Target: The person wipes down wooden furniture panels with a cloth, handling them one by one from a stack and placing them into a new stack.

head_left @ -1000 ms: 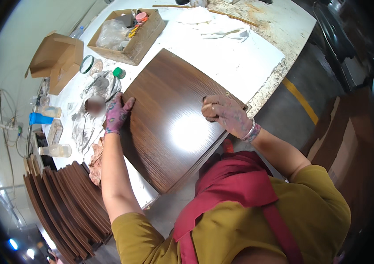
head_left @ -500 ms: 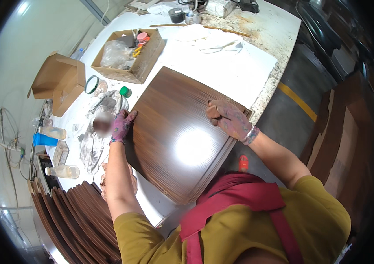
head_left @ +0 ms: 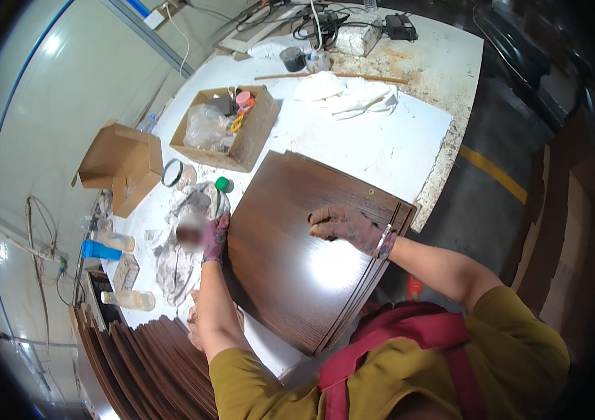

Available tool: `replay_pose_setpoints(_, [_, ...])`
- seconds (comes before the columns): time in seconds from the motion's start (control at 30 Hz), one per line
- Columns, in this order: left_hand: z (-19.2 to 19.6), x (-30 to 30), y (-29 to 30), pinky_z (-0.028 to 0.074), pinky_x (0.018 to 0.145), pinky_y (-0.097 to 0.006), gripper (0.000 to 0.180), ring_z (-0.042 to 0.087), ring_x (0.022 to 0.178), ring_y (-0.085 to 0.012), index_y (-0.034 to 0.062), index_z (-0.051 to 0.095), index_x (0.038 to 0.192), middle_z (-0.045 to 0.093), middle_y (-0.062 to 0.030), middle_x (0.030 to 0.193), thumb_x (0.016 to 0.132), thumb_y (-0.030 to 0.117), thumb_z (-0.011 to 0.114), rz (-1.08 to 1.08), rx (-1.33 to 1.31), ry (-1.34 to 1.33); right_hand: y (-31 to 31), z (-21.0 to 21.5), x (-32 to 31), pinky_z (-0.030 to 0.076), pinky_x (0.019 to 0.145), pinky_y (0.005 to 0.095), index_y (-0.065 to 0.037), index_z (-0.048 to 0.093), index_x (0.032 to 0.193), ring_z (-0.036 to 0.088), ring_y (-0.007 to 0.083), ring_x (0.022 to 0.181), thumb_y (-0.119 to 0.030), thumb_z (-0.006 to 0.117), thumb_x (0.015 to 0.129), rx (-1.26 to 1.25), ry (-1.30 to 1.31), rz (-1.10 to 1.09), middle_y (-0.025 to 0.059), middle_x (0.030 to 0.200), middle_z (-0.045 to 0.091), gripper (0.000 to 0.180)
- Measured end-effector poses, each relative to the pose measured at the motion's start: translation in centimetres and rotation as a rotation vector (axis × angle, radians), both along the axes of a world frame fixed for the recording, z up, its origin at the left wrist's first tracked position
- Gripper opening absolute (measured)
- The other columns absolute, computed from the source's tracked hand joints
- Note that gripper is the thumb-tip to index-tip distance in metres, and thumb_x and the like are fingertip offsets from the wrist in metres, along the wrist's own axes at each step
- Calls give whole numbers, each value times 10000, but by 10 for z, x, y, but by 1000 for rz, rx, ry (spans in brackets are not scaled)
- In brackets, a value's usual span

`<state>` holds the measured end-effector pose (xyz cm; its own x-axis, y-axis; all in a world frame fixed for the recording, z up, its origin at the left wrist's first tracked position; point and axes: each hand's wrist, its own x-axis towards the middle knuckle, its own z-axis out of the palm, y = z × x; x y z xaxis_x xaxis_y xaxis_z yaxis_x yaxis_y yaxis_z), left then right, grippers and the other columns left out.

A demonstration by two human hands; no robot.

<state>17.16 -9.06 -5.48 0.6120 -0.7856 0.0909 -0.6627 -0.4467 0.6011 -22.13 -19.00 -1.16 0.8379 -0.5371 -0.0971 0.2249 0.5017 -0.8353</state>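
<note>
A stack of dark brown wood-grain panels (head_left: 276, 231) lies on the white table before me, a bright glare on its top face. My left hand (head_left: 216, 238), in a stained purple patterned glove, rests against the stack's left edge with its fingers stretched out. Over the top panel's right half, my right hand (head_left: 346, 227) has its gloved fingers curled down to the surface. Something brown seems to be under those fingertips, but I cannot make out what. Beside my left hand is a blurred brown round shape (head_left: 192, 232) on a stained white rag (head_left: 178, 269).
Beyond the panels are a carton of odds and ends (head_left: 255, 150), an open cardboard box (head_left: 126, 164), a green cap (head_left: 223, 184) and a white cloth (head_left: 353, 98). Clear bottles (head_left: 129, 300) stand left. Curved brown panels (head_left: 150, 364) are stacked at lower left.
My right hand has moved left across the top panel, away from its right edge. My left hand stays at the left edge. The whole view has shifted, with things lower and further right.
</note>
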Motion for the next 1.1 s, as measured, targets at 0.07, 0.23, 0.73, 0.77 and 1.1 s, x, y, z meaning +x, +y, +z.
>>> replay_pose_setpoints(0.07, [-4,28,-3,457,663,-351,400,544,674,-198,46,696,973,660,-37,795,958,426,571,-105,237,-290,1,3,7,473,728,221,-23,629,1086,592,73,833,-131,721,867,15,-18,10,23,940,660,261])
replay_pose_setpoints(0.23, [36,9,2,436,656,-302,367,525,682,-153,12,701,917,633,-34,776,949,357,581,-113,272,55,-16,-18,4,470,746,246,-22,623,1096,581,84,831,-176,726,865,-18,-84,15,40,954,661,296])
replay_pose_setpoints(0.73, [350,-253,85,486,643,-340,168,611,736,-260,39,597,936,617,-114,808,809,44,707,-360,80,-664,-112,13,-179,426,957,307,6,573,1161,562,179,1035,-91,604,882,28,-369,-477,52,1087,598,297])
replay_pose_setpoints(0.77, [347,-295,87,503,644,-374,192,632,739,-329,40,602,931,635,-132,817,777,38,717,-383,-22,-567,-122,7,-196,447,912,298,8,572,1202,572,184,1032,-78,613,881,94,-347,-544,59,1110,607,335])
replay_pose_setpoints(1.1, [179,-441,125,568,577,-438,562,704,729,-360,93,397,1414,447,-282,1423,874,116,552,-610,550,-408,-145,24,-179,477,818,296,-16,588,1188,581,156,1010,-103,642,912,161,-342,-321,58,1136,623,294])
